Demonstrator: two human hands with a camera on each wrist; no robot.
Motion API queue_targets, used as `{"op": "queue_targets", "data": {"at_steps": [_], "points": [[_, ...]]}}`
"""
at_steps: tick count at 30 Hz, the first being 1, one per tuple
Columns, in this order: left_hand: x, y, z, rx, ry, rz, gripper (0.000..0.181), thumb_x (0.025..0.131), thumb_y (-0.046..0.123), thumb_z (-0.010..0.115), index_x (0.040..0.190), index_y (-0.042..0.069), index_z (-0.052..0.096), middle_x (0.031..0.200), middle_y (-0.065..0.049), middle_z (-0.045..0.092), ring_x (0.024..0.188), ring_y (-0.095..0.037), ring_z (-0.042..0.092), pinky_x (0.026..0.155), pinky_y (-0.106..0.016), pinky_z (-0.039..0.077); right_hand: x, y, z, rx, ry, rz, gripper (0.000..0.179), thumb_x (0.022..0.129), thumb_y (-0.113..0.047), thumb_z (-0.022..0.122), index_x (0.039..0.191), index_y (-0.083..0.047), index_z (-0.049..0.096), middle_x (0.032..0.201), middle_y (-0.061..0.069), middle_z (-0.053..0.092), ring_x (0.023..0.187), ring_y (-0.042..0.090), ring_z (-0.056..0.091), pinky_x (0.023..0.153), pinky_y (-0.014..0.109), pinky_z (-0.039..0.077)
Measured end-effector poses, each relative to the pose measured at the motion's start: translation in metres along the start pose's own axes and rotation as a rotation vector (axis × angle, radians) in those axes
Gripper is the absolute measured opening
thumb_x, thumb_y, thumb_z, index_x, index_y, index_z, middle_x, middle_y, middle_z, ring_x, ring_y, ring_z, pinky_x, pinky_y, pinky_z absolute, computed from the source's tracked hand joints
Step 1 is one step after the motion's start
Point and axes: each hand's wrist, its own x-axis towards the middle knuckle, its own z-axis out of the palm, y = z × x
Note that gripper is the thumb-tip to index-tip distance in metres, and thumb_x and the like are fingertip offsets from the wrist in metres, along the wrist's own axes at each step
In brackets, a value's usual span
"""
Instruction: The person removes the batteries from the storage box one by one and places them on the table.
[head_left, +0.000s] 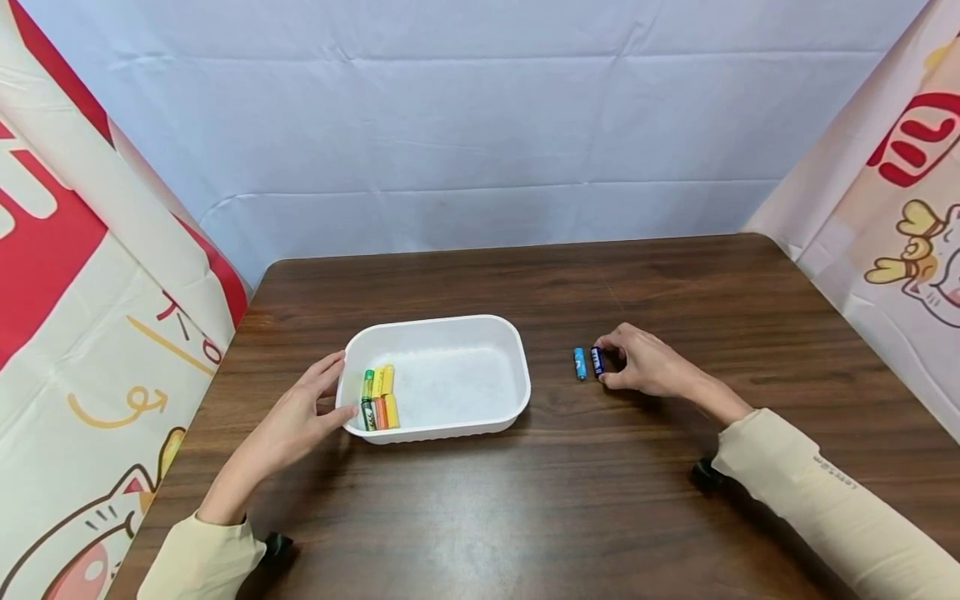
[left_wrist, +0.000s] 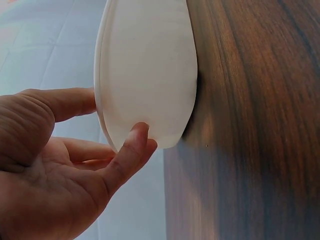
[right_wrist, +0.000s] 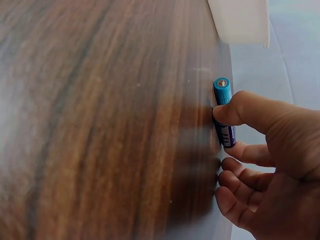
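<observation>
On the right of the head view, my right hand [head_left: 647, 363] pinches a dark blue battery [head_left: 597, 362] between thumb and fingers, low at the tabletop. A light blue battery [head_left: 580, 364] stands or lies just left of it; its end faces the camera in the right wrist view. My left hand [head_left: 303, 412] holds the left end of a white plastic tray [head_left: 504, 421], thumb at the rim and fingers [left_wrist: 134, 145] against the outer wall. Inside the tray's left end sit several batteries: green [head_left: 368, 384], yellow [head_left: 387, 380], orange [head_left: 381, 413] and dark-wrapped [head_left: 368, 415].
Everything rests on a dark wood-grain table [head_left: 480, 517] with rounded far corners. A pale cloth [head_left: 480, 125] hangs behind the far edge, and printed cloths [head_left: 915, 208] hang at both sides. Black wrist straps [head_left: 707, 475] show below the sleeves.
</observation>
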Motion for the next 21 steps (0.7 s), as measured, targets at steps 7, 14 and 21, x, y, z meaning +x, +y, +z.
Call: {"op": "queue_targets", "data": {"at_steps": [7, 14, 21], "points": [[0.0003, 0.0, -0.0006, -0.008, -0.004, -0.003, 0.073, 0.096, 0.008, 0.074, 0.154, -0.012, 0.035, 0.161, -0.026, 0.03, 0.122, -0.042, 0.061, 0.095, -0.051, 0.057, -0.0009, -0.0021, 0.0004, -0.001, -0.012, 0.011, 0.048, 0.087, -0.017, 0.08, 0.127, 0.005, 0.065, 0.112, 0.017, 0.058, 0.091, 0.027, 0.055, 0.076, 0.042, 0.048], [0.0006, 0.0003, -0.0016, -0.005, -0.003, -0.006, 0.073, 0.096, 0.008, 0.074, 0.154, -0.012, 0.035, 0.161, -0.026, 0.03, 0.123, -0.042, 0.06, 0.096, -0.052, 0.056, -0.0027, -0.0022, -0.0004, -0.004, -0.012, -0.011, 0.058, 0.086, -0.018, 0.083, 0.133, 0.008, 0.061, 0.116, 0.019, 0.059, 0.093, 0.027, 0.055, 0.078, 0.045, 0.049], [0.0, -0.0007, -0.0009, -0.004, 0.0, -0.004, 0.072, 0.096, 0.008, 0.073, 0.154, -0.012, 0.035, 0.162, -0.025, 0.03, 0.124, -0.042, 0.059, 0.096, -0.053, 0.055, -0.0046, -0.0049, -0.0034, 0.0, -0.034, 0.005, 0.064, 0.086, -0.021, 0.083, 0.136, 0.009, 0.058, 0.117, 0.021, 0.059, 0.096, 0.029, 0.056, 0.08, 0.046, 0.05]]}}
